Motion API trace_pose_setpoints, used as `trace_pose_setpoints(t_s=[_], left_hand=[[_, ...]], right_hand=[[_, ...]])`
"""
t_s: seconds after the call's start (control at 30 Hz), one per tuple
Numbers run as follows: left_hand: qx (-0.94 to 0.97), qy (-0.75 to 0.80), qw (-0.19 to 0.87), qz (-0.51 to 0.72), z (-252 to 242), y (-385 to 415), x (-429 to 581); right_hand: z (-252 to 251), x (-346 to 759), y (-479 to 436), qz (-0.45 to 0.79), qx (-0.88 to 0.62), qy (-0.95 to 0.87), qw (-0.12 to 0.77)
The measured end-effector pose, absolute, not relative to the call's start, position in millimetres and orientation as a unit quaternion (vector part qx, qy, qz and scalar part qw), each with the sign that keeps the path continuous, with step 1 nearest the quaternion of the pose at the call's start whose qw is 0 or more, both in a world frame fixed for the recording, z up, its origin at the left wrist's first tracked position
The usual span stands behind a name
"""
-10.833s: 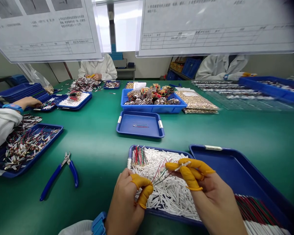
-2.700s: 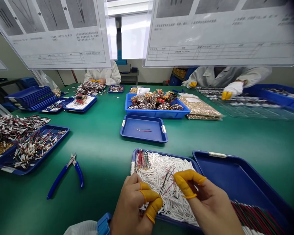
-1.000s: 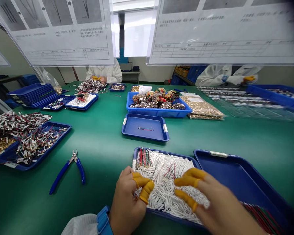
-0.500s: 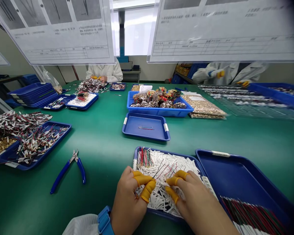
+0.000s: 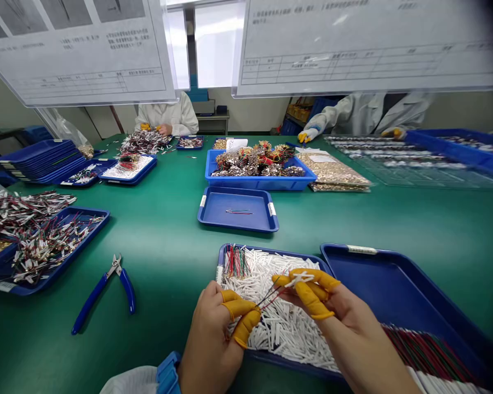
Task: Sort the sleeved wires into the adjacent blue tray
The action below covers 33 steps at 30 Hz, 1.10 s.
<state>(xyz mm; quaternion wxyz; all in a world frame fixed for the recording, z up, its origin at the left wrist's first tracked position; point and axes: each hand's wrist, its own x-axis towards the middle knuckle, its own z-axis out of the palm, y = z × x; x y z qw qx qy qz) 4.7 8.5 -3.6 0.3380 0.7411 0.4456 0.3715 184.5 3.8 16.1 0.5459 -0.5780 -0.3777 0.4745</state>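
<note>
My left hand (image 5: 217,334), with yellow finger cots, pinches the lower ends of a few thin red, green and black wires (image 5: 270,296). My right hand (image 5: 332,317), also in yellow cots, pinches a short white tube (image 5: 299,278) at the wires' upper ends. Both hands hover over a blue tray (image 5: 230,250) heaped with white tubes (image 5: 279,328). A small bundle of coloured wires (image 5: 235,260) lies in that tray's far left corner.
A blue tray (image 5: 394,295) at right holds more coloured wires (image 5: 427,350). A small blue tray (image 5: 237,208) with one wire sits ahead. Blue cutters (image 5: 102,290) lie left. Trays of wired parts (image 5: 36,241) stand at left, a bin of assemblies (image 5: 257,164) beyond. Other people in white coats work across the table.
My right hand dipped into the heap of tubes, then rose with a white tube pinched at the wire tips. My left hand kept hold of the wires throughout.
</note>
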Motion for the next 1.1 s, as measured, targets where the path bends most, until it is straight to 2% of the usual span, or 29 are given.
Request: trace_pose_setpoints(t_s=[0.23,1.1], left_hand=[[0.748,0.445,0.331,0.365,-3,8,4],[0.745,0.444,0.339,0.365,-1,9,4]], right_hand=[[22,187,-2,0.492,-0.549,-0.358,0.573],[27,191,-4,0.518,-0.561,-0.37,0.529]])
